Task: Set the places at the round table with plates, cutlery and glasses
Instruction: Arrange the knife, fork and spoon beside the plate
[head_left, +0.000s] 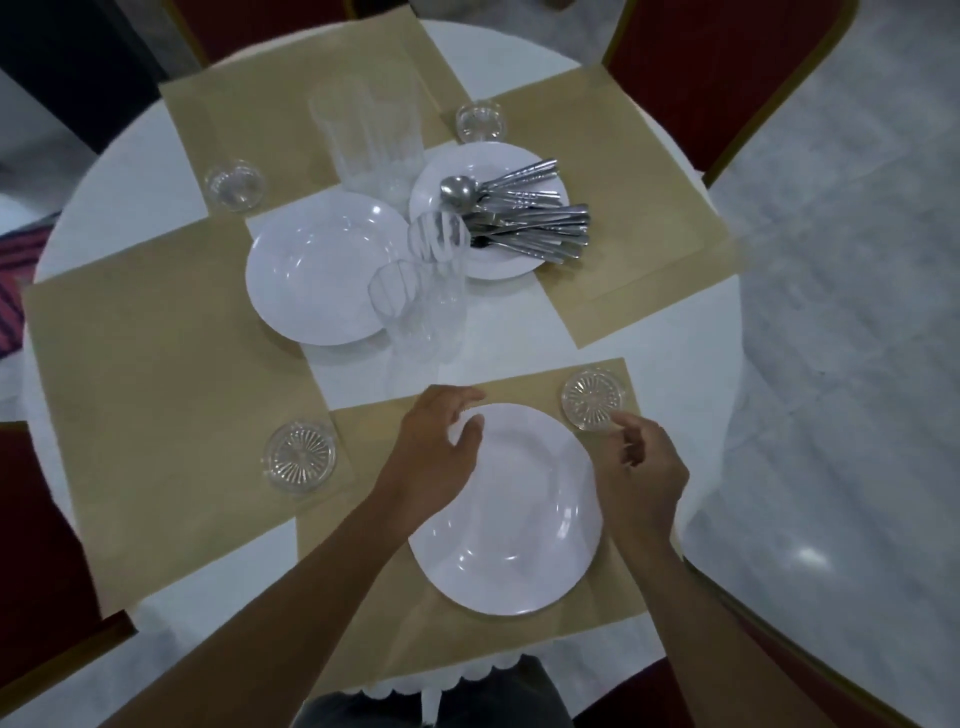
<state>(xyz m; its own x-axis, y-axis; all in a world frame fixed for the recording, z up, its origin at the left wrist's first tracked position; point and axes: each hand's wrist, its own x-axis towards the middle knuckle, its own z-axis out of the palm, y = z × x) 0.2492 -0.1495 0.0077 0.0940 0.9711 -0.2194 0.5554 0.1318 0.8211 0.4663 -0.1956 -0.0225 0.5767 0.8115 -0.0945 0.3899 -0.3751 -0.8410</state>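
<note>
While one white dinner plate (519, 519) already lies on the nearest brown placemat (519, 644), the head view suggests the job on the round table (130, 171) has barely begun; only this place has a plate, and it has no cutlery or glass. The left hand (436, 441) hovers over that plate's far left rim, fingers apart and loosely curved, gripping nothing; whether it touches the rim cannot be told. The right hand (644, 467) sits just beside the plate's right rim, fingers loosely curled and empty, one fingertip close to a cut-glass coaster (592, 399) just beyond the plate's far right edge; contact there is unclear. Left of the plate, on another mat, lies a second coaster (300, 457); two more coasters (234, 184) sit well beyond it. Beyond the plate, mid-table, the supplies are gathered: a stack of plates (322, 270), several clear tumblers (426, 306), and a plate heaped with spoons and forks (524, 218). Three mats show no plate; every place lacks cutlery and a glass.
</note>
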